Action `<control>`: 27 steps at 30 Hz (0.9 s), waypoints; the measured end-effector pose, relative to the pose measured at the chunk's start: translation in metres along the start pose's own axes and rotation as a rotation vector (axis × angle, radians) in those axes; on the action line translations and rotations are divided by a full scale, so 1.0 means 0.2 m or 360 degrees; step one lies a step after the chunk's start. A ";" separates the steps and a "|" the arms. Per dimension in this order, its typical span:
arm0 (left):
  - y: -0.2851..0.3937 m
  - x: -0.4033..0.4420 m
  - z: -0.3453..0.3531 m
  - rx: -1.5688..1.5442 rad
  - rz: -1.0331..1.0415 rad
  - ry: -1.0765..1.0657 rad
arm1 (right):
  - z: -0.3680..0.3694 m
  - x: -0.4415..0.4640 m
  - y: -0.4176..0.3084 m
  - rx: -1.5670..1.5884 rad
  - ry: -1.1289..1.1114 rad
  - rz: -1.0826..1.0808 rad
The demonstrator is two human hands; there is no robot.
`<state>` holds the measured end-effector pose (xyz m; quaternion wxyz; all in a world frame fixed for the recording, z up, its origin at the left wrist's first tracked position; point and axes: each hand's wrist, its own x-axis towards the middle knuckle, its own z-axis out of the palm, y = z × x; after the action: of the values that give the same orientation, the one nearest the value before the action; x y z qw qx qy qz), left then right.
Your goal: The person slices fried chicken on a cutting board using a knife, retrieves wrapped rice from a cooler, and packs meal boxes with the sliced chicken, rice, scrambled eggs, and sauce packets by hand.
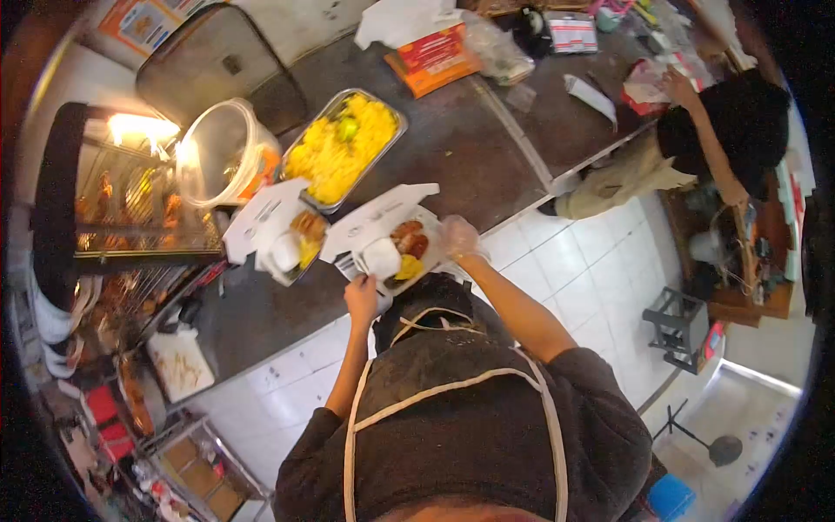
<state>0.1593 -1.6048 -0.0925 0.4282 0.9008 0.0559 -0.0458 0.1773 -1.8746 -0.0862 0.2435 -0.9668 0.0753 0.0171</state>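
Box [424, 277], lid [374, 219] open, was at the counter's [287, 317] edge; it looked light, its card thin enough to flex, its food [409, 239] apt to slide. The left hand [361, 297] pinched a near corner; the right hand's [459, 237] closure couldn't be told. Opposite lower walls offered the steadiest hold.

The open white box [372, 221] holds glossy brown food [410, 237].
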 end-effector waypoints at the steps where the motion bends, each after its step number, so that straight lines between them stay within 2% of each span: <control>1: 0.09 0.02 0.09 -0.0053 0.0014 -0.0038 | -0.07 0.00 0.11 -0.0056 0.0015 0.0032; 3: 0.31 0.08 0.34 -0.0117 0.0176 -0.0305 | -0.19 0.01 0.38 -0.0237 0.0104 0.0545; 5: 0.49 0.22 0.61 -0.0225 0.0444 -0.0547 | -0.25 0.06 0.75 -0.0450 0.0112 0.0536; 6: 0.64 0.28 0.73 -0.0286 0.0550 -0.0467 | -0.30 0.11 0.90 -0.0617 0.0104 0.0499; 8: 0.80 0.48 1.05 -0.0042 0.0620 -0.0646 | -0.56 0.21 1.04 -0.0742 -0.0011 0.0737; 9: 0.95 0.55 1.09 -0.0193 0.0623 -0.0725 | -0.51 0.28 1.39 -0.0795 0.0115 0.0626; 10: 1.04 0.60 1.15 -0.0402 0.0561 -0.0639 | -0.44 0.37 1.73 -0.0850 0.0250 0.0506; 12: 1.12 0.74 1.33 -0.0530 0.0695 -0.0467 | -0.68 0.46 1.76 -0.0742 0.0289 0.0561; 13: 1.25 0.75 1.28 -0.0595 0.0713 -0.0434 | -0.79 0.53 1.79 -0.0615 0.0329 0.0642; 14: 1.45 0.70 1.11 -0.0649 0.0715 -0.0410 | -0.84 0.57 1.86 -0.0615 0.0290 0.0590; 15: 1.65 0.63 0.89 -0.0647 0.0525 -0.0620 | -0.90 0.64 1.96 -0.0462 0.0183 0.0550; 16: 1.64 0.58 0.90 -0.0612 0.0514 -0.0588 | -0.88 0.69 2.13 -0.0792 0.0072 0.0196; 17: 1.61 0.51 0.91 -0.0858 0.0484 -0.0497 | -0.86 0.74 2.32 -0.1126 0.0034 -0.0176; 18: 1.52 0.49 1.03 -0.0887 0.0469 -0.0457 | -0.88 0.79 2.40 -0.1088 0.0051 -0.0183; 19: 1.42 0.46 1.14 -0.0915 0.0455 -0.0416 | -0.91 0.81 2.47 -0.1121 -0.0115 -0.0308; 20: 1.20 0.41 1.37 -0.0739 0.0416 -0.0420 | -0.94 0.82 2.50 -0.1167 -0.0299 -0.0453; 21: 1.11 0.34 1.53 -0.0555 0.0370 -0.0478 | -0.93 0.85 2.57 -0.0930 -0.0306 -0.0257; 22: 1.11 0.35 1.64 -0.0366 0.0348 -0.0519 | -0.91 0.89 2.65 -0.0692 -0.0285 -0.0068; 23: 1.21 0.38 1.73 -0.0404 0.0346 -0.0526 | -0.79 0.93 2.88 -0.1497 -0.0039 -0.0668; 24: 1.32 0.38 1.83 -0.0443 0.0330 -0.0548 | -0.92 0.92 2.71 -0.1129 0.0075 -0.0783; 26: 1.56 0.45 1.95 -0.0142 0.0231 -0.0678 | -1.09 0.88 2.53 -0.0749 0.0166 -0.0919; 27: 1.52 0.49 2.09 -0.0049 0.0371 -0.0653 | -1.11 0.91 2.49 -0.0833 -0.0001 -0.0802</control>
<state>0.2852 -2.1141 -0.1347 0.4466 0.8664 -0.1359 -0.1774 0.2802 -2.4383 -0.1365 -0.0155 -0.9846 -0.1723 -0.0246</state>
